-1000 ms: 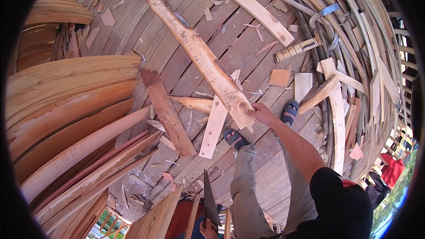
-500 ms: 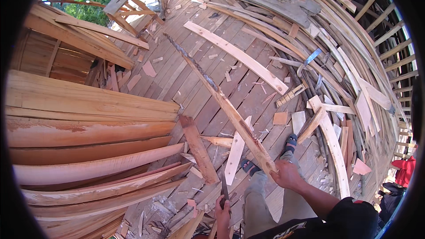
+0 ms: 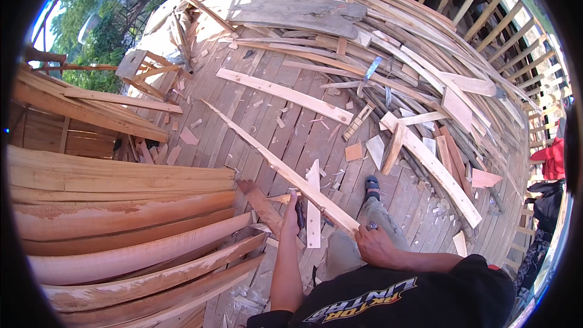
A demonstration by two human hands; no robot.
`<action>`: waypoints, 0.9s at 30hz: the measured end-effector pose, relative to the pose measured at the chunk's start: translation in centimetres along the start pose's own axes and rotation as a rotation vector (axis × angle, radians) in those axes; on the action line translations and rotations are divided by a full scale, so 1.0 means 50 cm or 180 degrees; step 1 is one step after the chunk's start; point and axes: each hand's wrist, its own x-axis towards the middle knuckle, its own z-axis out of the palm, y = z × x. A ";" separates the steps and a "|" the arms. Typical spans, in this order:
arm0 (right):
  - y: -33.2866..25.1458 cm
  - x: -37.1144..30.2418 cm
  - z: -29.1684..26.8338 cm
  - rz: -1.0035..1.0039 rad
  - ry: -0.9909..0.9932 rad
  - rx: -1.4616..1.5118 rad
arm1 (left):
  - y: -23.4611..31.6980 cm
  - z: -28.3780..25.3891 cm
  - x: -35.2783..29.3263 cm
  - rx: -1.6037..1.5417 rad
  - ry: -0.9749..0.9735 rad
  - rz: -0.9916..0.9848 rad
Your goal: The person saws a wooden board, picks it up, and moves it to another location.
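My right hand (image 3: 374, 245) is closed round the near end of a long, narrow wooden plank (image 3: 284, 169). The plank slants away to the far left, its pale face showing and one edge uneven. To the left of it, my left hand (image 3: 291, 217) is raised, fingers wrapped on a machete (image 3: 299, 212); only a dark part shows against the palm, and the blade is hard to make out. Below that hand lie a reddish-brown board (image 3: 260, 203) and a short pale board (image 3: 313, 206) with holes along it.
Curved hull planks (image 3: 127, 222) stand at left. A pale plank (image 3: 285, 95) lies on the board deck (image 3: 209, 146) among chips. Long timbers (image 3: 388, 42) pile up at the far right, with a blue-handled tool (image 3: 371, 70) on them. A person in red (image 3: 549, 158) is at the right edge.
The plank has been turned from its dark bark-covered side to a paler face. My left hand has risen with the machete, closer to the plank. The view has swung to the right.
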 end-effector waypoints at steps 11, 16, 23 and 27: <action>0.074 -0.266 0.007 0.0468 -0.0038 0.0141 | -0.044 0.070 0.123 0.0696 -0.0386 -0.0667; 0.102 -0.333 0.015 0.0739 -0.0343 0.0268 | -0.106 0.086 0.133 0.0663 -0.0427 -0.0836; 0.154 -0.337 -0.009 0.2613 -0.0198 0.1791 | -0.187 0.061 0.109 -0.0257 -0.1164 -0.0534; 0.193 -0.274 0.017 0.2616 -0.0956 0.1830 | -0.196 0.133 0.044 -0.0557 -0.1145 -0.0487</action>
